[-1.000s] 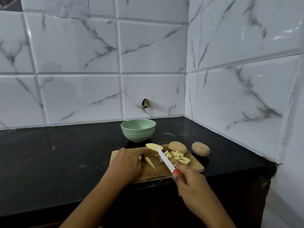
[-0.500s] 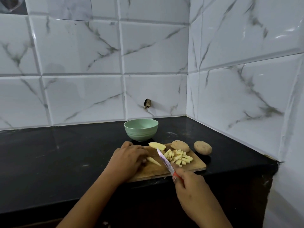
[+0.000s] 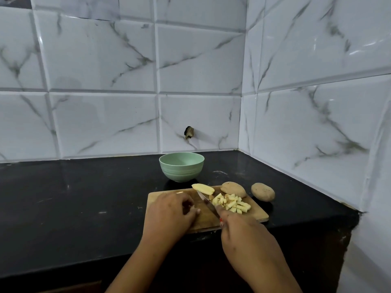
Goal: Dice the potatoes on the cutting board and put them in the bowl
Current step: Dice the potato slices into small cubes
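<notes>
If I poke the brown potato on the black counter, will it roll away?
Probably just a wobble: the potato is oval and lies on its long side. It might slide a little, since the counter looks smooth and shiny. Whole and unpeeled, it likely feels firm.

A glossy black countertop (image 3: pixel 74 197) is seen running into a corner, where it is met by a back wall (image 3: pixel 95 60) and a right-hand side wall (image 3: pixel 317 127), both clad in large white tiles veined with grey like marble and parted by bevelled joints. A small dark stub (image 3: pixel 189 132) is set in the lowest row of the back wall's tiles, not far from the corner. A few pale scuffs (image 3: pixel 220 172) are scattered over the black surface, and a dark front (image 3: pixel 313 261) is shown below the counter's near edge.
</notes>
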